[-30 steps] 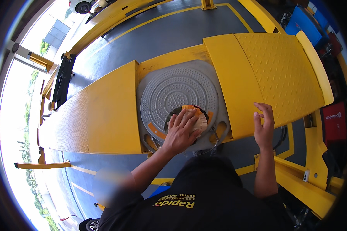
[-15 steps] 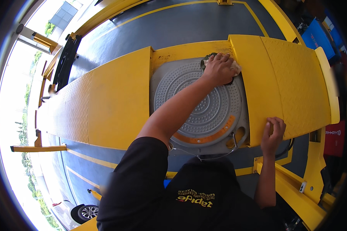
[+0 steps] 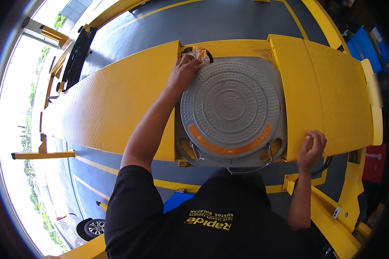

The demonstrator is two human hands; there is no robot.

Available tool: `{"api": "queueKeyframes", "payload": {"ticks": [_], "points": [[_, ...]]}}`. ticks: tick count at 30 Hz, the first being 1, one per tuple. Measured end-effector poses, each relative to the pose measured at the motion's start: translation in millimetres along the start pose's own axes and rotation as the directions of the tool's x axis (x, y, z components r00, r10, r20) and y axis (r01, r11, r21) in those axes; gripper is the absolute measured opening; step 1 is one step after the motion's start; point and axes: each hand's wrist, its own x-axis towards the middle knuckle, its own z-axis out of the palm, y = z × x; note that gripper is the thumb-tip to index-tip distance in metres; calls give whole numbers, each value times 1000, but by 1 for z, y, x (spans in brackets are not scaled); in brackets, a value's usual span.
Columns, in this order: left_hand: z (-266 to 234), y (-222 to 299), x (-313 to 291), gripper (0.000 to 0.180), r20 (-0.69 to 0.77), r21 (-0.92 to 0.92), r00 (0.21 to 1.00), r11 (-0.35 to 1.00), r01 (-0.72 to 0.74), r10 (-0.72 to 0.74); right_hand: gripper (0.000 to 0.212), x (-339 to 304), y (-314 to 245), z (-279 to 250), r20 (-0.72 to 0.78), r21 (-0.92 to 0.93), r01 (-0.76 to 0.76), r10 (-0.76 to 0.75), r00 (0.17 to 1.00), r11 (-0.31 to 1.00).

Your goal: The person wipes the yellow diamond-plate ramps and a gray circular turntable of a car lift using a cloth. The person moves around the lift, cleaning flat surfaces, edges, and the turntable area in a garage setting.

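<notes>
My left hand (image 3: 184,73) is closed on a crumpled rag (image 3: 200,55), whitish with orange and dark patches. It presses the rag at the far left corner of the recess, by the yellow edge. Within that recess lies a round grey turn plate (image 3: 230,105) with a dimpled, ringed top and an orange curved scale strip (image 3: 229,150) on its near side. A thin wire cable (image 3: 248,171) loops along the near edge between two metal pins. My right hand (image 3: 312,149) rests on the near edge of the right yellow ramp section, fingers loosely bent and holding nothing.
Yellow ramp sections of a vehicle lift flank the plate, left (image 3: 134,99) and right (image 3: 333,95). A yellow beam (image 3: 328,220) runs low at the right. Blue (image 3: 364,48) and red (image 3: 374,164) items stand far right. A car wheel (image 3: 95,227) shows lower left.
My left hand has moved the rag from the recess's far right corner to its far left corner, uncovering the plate. My right hand stays on the ramp's near edge. The view has shifted slightly.
</notes>
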Motion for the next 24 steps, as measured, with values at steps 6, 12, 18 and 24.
{"api": "queueKeyframes", "payload": {"ticks": [6,12,18,24], "points": [[-11,12,-51,44,-17,73,993,991,115,-114,8,0,-3,-1,43,-14,14,-14,999,1000],[-18,25,-39,43,75,126,976,973,194,-205,7,5,-13,-7,29,2,-45,45,999,999],[-68,-6,-18,32,181,-255,927,895,366,-328,7,6,-13,-5,2,34,-40,40,999,999],[-49,30,-40,45,-26,-54,991,990,131,-133,6,4,-12,-7,-17,0,-35,35,999,999]]}}
